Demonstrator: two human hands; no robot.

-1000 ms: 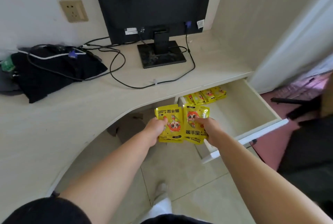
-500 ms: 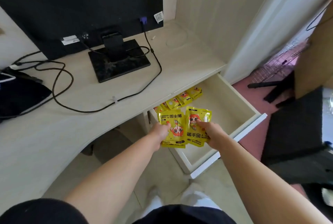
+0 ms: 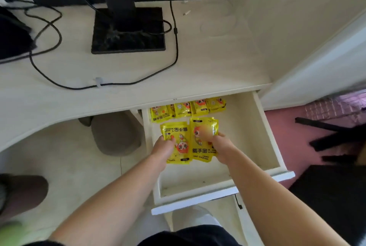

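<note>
**Two yellow hand-warmer packets held side by side over the open drawer**

The left hand point(image 3: 163, 146) grips the left packet point(image 3: 179, 133) at its left edge, with the thumb curled over the printed face. The right hand point(image 3: 219, 145) pinches the right packet point(image 3: 201, 150) by its right edge, with the thumb lying across the cartoon figure. Both hands are closed on their packets. The two packets sit edge to edge, touching or very nearly so. The right one sits a little further toward the drawer's back. The left packet's print reads upside down from this view, while the right one reads upright and shows "HAND WARMER".

Both packets are over the left half of the drawer point(image 3: 265, 127), between its back and its front panel. Whether they rest on the drawer bottom or are held just above it cannot be told. A row of packets point(image 3: 188, 108) of the same yellow kind lies overlapping along the back of the drawer, partly tucked under the front edge of the desk point(image 3: 208, 63). It starts at the back left corner and is just apart from the held pair.

The drawer is pulled well out from under the right end of the desk. Near the desk's back edge stands a black monitor point(image 3: 128, 30) on a square base. A black cable point(image 3: 175, 28) runs down from it and loops along the desk toward the left.
</note>
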